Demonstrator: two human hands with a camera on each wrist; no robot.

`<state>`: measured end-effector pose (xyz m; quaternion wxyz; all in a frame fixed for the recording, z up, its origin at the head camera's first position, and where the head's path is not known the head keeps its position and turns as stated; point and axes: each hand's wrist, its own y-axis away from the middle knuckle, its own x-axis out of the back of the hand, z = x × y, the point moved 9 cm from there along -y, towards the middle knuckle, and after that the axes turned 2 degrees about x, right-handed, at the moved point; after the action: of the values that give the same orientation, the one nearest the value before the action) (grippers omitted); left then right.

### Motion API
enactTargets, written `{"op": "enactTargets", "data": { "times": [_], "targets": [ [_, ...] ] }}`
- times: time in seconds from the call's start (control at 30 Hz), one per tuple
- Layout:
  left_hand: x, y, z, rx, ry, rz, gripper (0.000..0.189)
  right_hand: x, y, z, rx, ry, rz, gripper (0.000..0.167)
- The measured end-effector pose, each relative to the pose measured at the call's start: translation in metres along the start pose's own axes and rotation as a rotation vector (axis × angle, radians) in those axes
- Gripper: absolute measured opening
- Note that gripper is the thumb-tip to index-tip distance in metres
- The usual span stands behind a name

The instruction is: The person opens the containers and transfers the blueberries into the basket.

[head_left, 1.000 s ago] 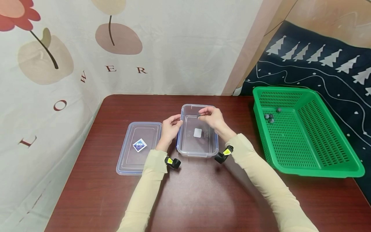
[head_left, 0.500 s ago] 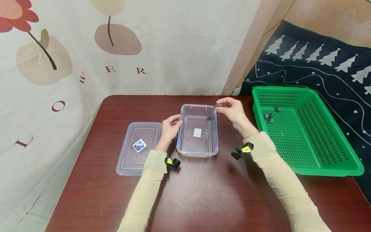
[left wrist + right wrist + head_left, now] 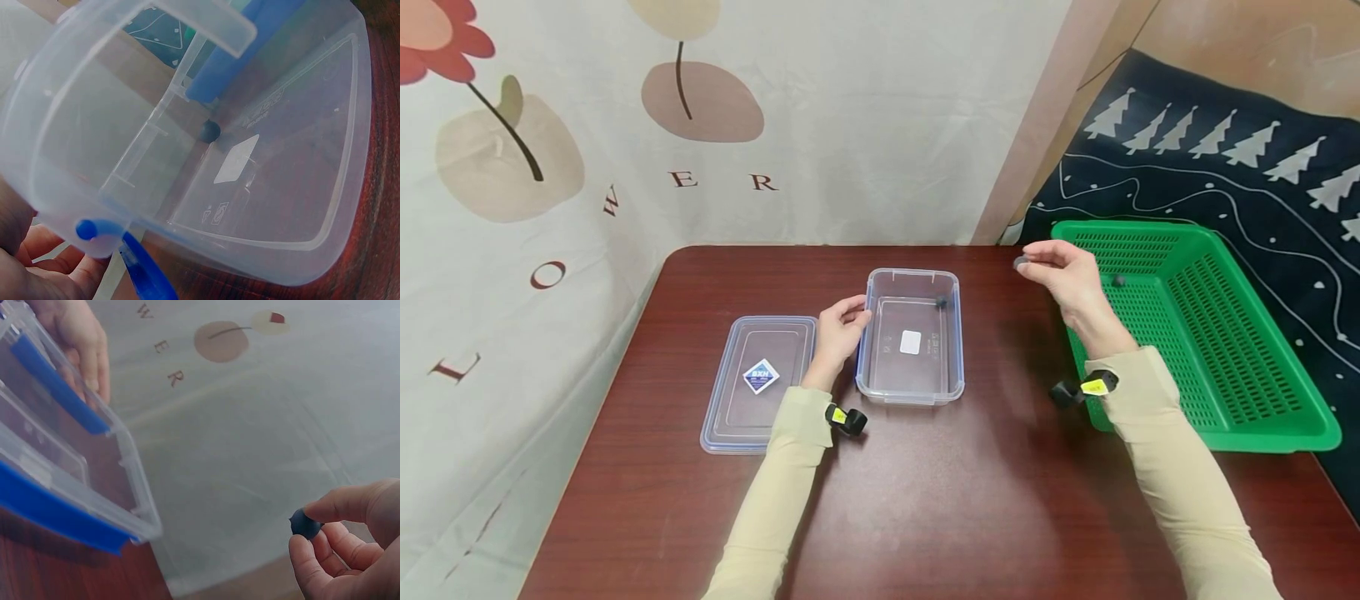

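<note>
My right hand (image 3: pixel 1071 283) pinches a blueberry (image 3: pixel 305 524) between thumb and fingertips, raised by the near-left corner of the green basket (image 3: pixel 1202 446) in its far-left area. Beside the clear plastic food box (image 3: pixel 880 392), my left hand (image 3: pixel 838 333) rests its loosely bent fingers against the left wall, near a blue clip (image 3: pixel 147 269). Inside the box, one blueberry (image 3: pixel 210 131) lies in the far right corner, close to a white label (image 3: pixel 910 342). One more blueberry (image 3: pixel 1118 281) shows in the basket; my right hand covers part of the basket floor.
The box's lid (image 3: pixel 760 425), with a blue-and-white sticker, lies flat left of the box, partly under my left forearm. All stand on a dark red wooden table (image 3: pixel 910 500). A printed curtain (image 3: pixel 865 125) hangs behind the table, and a dark tree-patterned cloth (image 3: pixel 1195 175) behind the basket.
My right hand has moved from over the box rightward to the basket, with a blueberry in its fingertips. The blueberry inside the box has come into sight. My left hand has stayed put.
</note>
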<state>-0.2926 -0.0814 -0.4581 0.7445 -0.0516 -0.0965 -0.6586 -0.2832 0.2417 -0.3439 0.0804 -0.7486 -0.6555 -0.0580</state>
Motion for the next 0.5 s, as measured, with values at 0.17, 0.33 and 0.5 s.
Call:
{"op": "enactTargets", "data": {
  "times": [0.17,0.33,0.5],
  "targets": [
    [-0.001,-0.001,0.001,-0.011,0.006,0.004,0.029,0.026,0.004,0.0,0.025,-0.181,0.032,0.018],
    [0.0,-0.001,0.001,-0.016,0.013,0.005,0.029,0.052,0.007,0.002,0.048,-0.252,0.074,0.022],
    [0.0,-0.001,0.0,-0.02,0.004,0.006,0.029,0.079,0.013,0.007,0.026,-0.313,0.118,0.021]
  ]
}}
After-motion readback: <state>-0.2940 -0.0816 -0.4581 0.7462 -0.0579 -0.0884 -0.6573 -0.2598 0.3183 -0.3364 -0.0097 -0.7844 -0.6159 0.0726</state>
